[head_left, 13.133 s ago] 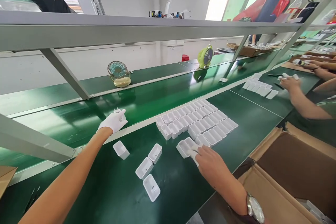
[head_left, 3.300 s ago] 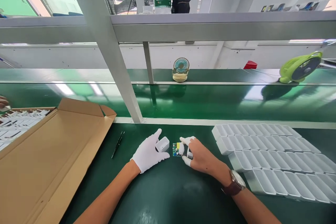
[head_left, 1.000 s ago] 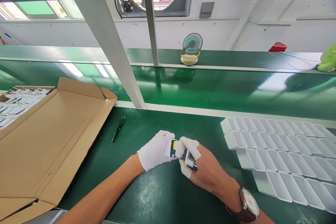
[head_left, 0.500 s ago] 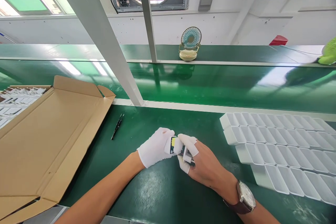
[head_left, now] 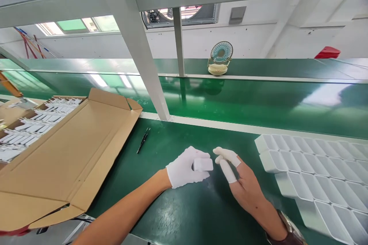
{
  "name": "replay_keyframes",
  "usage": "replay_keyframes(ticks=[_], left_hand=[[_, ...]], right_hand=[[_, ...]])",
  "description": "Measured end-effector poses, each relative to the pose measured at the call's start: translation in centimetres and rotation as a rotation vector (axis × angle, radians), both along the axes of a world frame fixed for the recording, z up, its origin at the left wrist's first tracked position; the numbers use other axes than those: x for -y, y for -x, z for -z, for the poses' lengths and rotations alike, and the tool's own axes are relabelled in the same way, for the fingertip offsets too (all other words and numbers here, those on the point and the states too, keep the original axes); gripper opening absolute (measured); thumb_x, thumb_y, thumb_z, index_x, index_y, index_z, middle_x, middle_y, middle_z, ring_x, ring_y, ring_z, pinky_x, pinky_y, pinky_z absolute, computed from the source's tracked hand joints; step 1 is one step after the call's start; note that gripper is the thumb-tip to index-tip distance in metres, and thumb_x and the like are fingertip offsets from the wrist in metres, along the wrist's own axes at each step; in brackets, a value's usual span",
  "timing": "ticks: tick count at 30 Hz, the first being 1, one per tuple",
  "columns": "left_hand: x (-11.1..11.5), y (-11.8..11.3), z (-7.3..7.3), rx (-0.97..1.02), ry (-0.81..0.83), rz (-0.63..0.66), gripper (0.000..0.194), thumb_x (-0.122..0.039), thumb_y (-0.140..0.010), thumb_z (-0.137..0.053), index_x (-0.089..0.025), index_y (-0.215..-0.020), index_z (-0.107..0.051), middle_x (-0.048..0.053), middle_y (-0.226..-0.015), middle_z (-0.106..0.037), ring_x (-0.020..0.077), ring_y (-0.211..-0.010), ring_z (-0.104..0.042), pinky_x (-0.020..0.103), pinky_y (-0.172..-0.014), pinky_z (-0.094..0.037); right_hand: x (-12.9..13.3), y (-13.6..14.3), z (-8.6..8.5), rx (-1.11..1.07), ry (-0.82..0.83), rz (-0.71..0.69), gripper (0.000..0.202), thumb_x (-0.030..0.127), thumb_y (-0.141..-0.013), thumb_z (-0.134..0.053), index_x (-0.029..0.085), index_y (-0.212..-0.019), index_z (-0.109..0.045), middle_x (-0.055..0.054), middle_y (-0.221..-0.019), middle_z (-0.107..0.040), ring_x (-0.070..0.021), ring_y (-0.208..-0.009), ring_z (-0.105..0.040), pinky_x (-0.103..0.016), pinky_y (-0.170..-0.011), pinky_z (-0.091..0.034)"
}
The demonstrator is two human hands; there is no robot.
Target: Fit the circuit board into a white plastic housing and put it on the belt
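My left hand (head_left: 185, 168), in a white glove, is closed around a small white plastic housing (head_left: 203, 164) just above the green bench. No circuit board shows in it. My right hand (head_left: 240, 178), bare except for white finger cots, hovers just right of the housing with fingers spread and nothing in them; a watch sits on its wrist. Rows of open white housings (head_left: 313, 168) lie to the right of that hand.
An open cardboard box (head_left: 71, 157) with white parts in its far end lies at the left. Black tweezers (head_left: 143, 140) rest beside its flap. A slanted grey frame post (head_left: 138, 49) rises ahead. A small teal fan (head_left: 220, 58) stands beyond the green conveyor belt (head_left: 230, 99).
The circuit board seen between both hands is out of sight. My right hand has let go and drawn slightly right with fingers apart. My left hand keeps the white housing.
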State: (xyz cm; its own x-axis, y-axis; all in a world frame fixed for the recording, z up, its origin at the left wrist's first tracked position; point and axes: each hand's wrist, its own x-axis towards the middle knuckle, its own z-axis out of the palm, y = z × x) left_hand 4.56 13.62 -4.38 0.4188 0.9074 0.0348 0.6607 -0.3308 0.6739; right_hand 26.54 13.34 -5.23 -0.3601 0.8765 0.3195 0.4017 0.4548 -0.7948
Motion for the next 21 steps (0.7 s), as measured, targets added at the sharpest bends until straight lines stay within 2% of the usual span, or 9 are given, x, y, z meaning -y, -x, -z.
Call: replay_keyframes(ticks=[2,4,6,8,10,13,16,19,21], left_hand=[[0.2,0.7,0.2,0.122,0.092,-0.038,0.012,-0.031,-0.080,-0.071,-0.022,-0.084,-0.066,-0.001,-0.084,-0.067,0.0154,-0.076,-0.063,0.028,-0.072,-0.052],[0.5,1.5,0.4,0.264,0.141,-0.114,0.045,-0.030,-0.074,-0.080,-0.024,-0.116,-0.066,0.002,-0.112,-0.070,0.0200,-0.098,-0.066,0.033,-0.088,-0.055],[0.7,2.2,0.5,0.342,0.111,-0.161,0.084,-0.024,-0.064,-0.088,-0.026,-0.140,-0.052,0.006,-0.130,-0.064,0.0235,-0.114,-0.063,0.040,-0.102,-0.052],[0.9,2.6,0.6,0.338,0.041,-0.139,0.099,-0.019,-0.064,-0.088,-0.030,-0.150,-0.041,0.007,-0.135,-0.062,0.0236,-0.120,-0.060,0.043,-0.109,-0.048],[1.2,2.7,0.4,0.297,-0.073,-0.105,0.087,-0.015,-0.075,-0.080,-0.034,-0.150,-0.041,0.004,-0.131,-0.064,0.0214,-0.120,-0.058,0.043,-0.110,-0.046],[1.7,2.4,-0.3,0.279,-0.197,-0.104,0.055,-0.014,-0.087,-0.068,-0.034,-0.137,-0.053,0.002,-0.116,-0.067,0.0187,-0.111,-0.060,0.039,-0.102,-0.050],[1.9,2.1,-1.3,0.273,-0.112,-0.132,0.038,-0.013,-0.085,-0.069,-0.028,-0.119,-0.060,0.002,-0.103,-0.063,0.0173,-0.096,-0.060,0.034,-0.088,-0.054],[1.9,2.4,-1.9,0.249,0.010,-0.160,0.037,-0.010,-0.080,-0.068,-0.027,-0.113,-0.059,0.000,-0.091,-0.057,0.0169,-0.089,-0.058,0.032,-0.082,-0.055],[1.8,2.7,-1.8,0.257,0.029,-0.164,0.051,-0.009,-0.079,-0.068,-0.029,-0.125,-0.055,-0.001,-0.090,-0.055,0.0163,-0.087,-0.057,0.033,-0.082,-0.055]], right_hand=[[-0.3,0.2,0.9,0.039,-0.013,0.000,0.040,0.021,-0.101,-0.042,0.028,-0.138,-0.056,-0.008,-0.129,-0.066,-0.0236,-0.119,-0.064,-0.046,-0.107,-0.054],[-0.4,0.4,1.5,0.077,-0.017,-0.055,0.047,0.017,-0.099,-0.041,0.028,-0.143,-0.052,-0.008,-0.138,-0.062,-0.0241,-0.128,-0.060,-0.049,-0.110,-0.052],[-0.3,0.4,1.6,0.102,-0.012,-0.107,0.051,0.017,-0.098,-0.044,0.028,-0.148,-0.047,-0.009,-0.145,-0.058,-0.0248,-0.135,-0.055,-0.050,-0.113,-0.049],[-0.2,0.4,1.5,0.106,-0.031,-0.144,0.053,0.021,-0.098,-0.050,0.027,-0.150,-0.045,-0.010,-0.149,-0.054,-0.0261,-0.139,-0.051,-0.051,-0.115,-0.048],[-0.1,0.5,1.4,0.111,-0.077,-0.156,0.054,0.026,-0.098,-0.058,0.025,-0.150,-0.045,-0.013,-0.149,-0.053,-0.0274,-0.138,-0.052,-0.050,-0.114,-0.049],[-0.1,0.9,1.4,0.157,-0.147,-0.140,0.053,0.030,-0.097,-0.063,0.025,-0.148,-0.048,-0.013,-0.142,-0.059,-0.0272,-0.129,-0.060,-0.047,-0.107,-0.056],[-0.2,1.2,1.6,0.178,-0.188,-0.141,0.045,0.026,-0.099,-0.061,0.028,-0.143,-0.053,-0.010,-0.131,-0.066,-0.0247,-0.119,-0.066,-0.043,-0.100,-0.061],[-0.2,1.4,1.8,0.212,-0.266,-0.170,0.043,0.020,-0.100,-0.059,0.031,-0.141,-0.056,-0.009,-0.127,-0.065,-0.0234,-0.114,-0.066,-0.042,-0.096,-0.061],[-0.2,1.5,1.9,0.265,-0.337,-0.190,0.047,0.017,-0.100,-0.057,0.034,-0.144,-0.055,-0.011,-0.129,-0.062,-0.0242,-0.113,-0.064,-0.043,-0.092,-0.061]])
